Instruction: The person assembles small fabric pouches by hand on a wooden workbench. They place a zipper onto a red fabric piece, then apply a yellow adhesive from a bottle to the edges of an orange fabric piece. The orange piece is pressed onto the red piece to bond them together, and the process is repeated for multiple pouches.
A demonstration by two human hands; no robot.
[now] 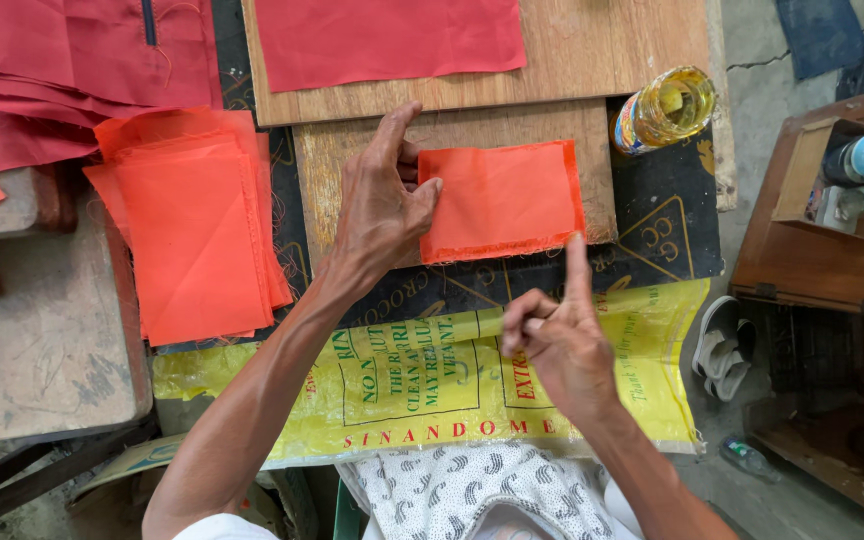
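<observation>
A small orange fabric rectangle (502, 200) lies flat on a wooden board (352, 150). My left hand (382, 205) presses on its left edge, thumb and fingertips pinching that edge. My right hand (557, 335) hovers just below the piece with its index finger stretched up, the tip touching the lower right edge, the other fingers curled in. Whether they hold anything small I cannot tell.
A stack of orange fabric pieces (197, 230) lies to the left, red cloth (42, 70) beyond it and another red piece (387, 40) on the upper board. A bottle of yellow liquid (664, 108) lies at the right. A yellow printed sack (432, 380) covers the near edge. Wooden box (822, 230) at right.
</observation>
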